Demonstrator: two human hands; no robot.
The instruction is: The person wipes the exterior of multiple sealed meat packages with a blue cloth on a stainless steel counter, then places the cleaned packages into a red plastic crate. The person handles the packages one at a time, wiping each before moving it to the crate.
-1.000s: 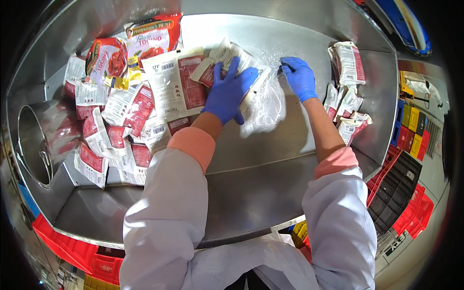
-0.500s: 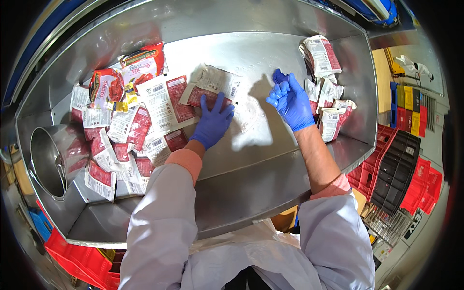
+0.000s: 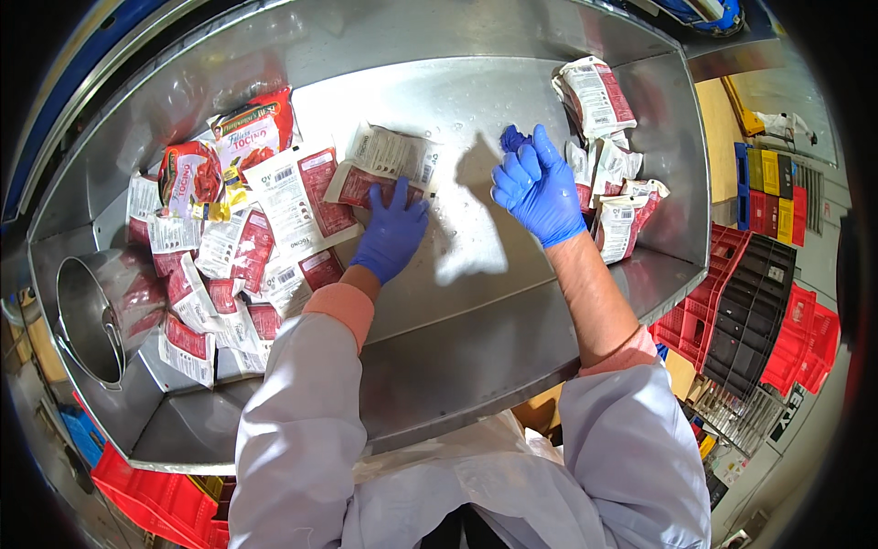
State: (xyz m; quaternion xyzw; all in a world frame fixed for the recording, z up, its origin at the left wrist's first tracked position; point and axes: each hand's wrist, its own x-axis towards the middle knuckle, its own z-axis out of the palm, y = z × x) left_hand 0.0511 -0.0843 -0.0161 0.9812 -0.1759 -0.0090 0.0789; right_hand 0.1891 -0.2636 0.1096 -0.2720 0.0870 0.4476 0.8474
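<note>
1. Resting with fingers spread in the head camera's view, a blue-gloved left hand (image 3: 393, 233) touches the near side of a red-and-white packet (image 3: 389, 154) lying on the floor of a steel trough (image 3: 622, 306); the fingers hide part of the packet's near edge.

2. The gloved right hand (image 3: 541, 190) is raised to the right of that packet, well apart from it, fingers curled; whether they grip anything cannot be told.

3. Just beyond the right fingers sits a crumpled dark-blue item (image 3: 514, 139), its kind hard to make out and its contact with the glove unclear.

4. At left, a packet heap (image 3: 219, 247) overlaps itself, burying many labels; a metal cylinder (image 3: 90, 320) on its side blocks some from sight.

5. The dark fisheye rim crops the lower-left red crates (image 3: 151, 499).

6. Bright steel floor opens between the packet and the right hand, and reaches toward the far wall. More packets (image 3: 599, 101) line the right wall, just beside the right hand.

7. Both forearms cross the trough's near edge, where a wide strip of steel shows between them.
</note>
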